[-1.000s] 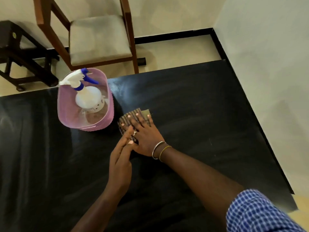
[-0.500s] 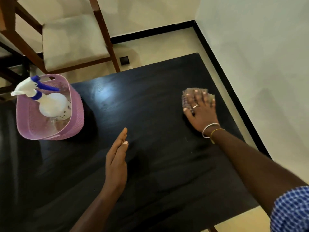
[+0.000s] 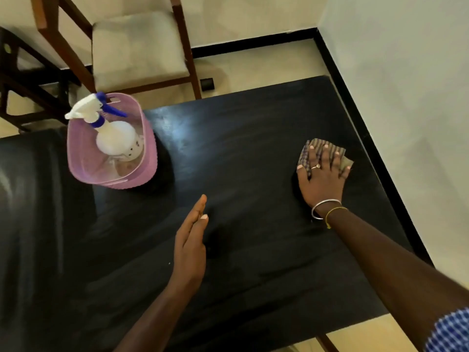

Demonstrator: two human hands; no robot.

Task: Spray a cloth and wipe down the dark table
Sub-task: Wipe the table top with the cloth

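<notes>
While right hand (image 3: 321,179) flattens checked cloth (image 3: 305,158); glossy table (image 3: 241,153).

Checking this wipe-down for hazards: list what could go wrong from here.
The right hand presses the cloth close to the right edge of the dark table; an outward sweep could slide it off. The pink basket sits near the far edge with the spray bottle standing inside; a wide sweep leftward might knock it over.

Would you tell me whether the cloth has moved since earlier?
Yes: from beside the pink basket, the cloth slid right across the table toward the wall.
</notes>
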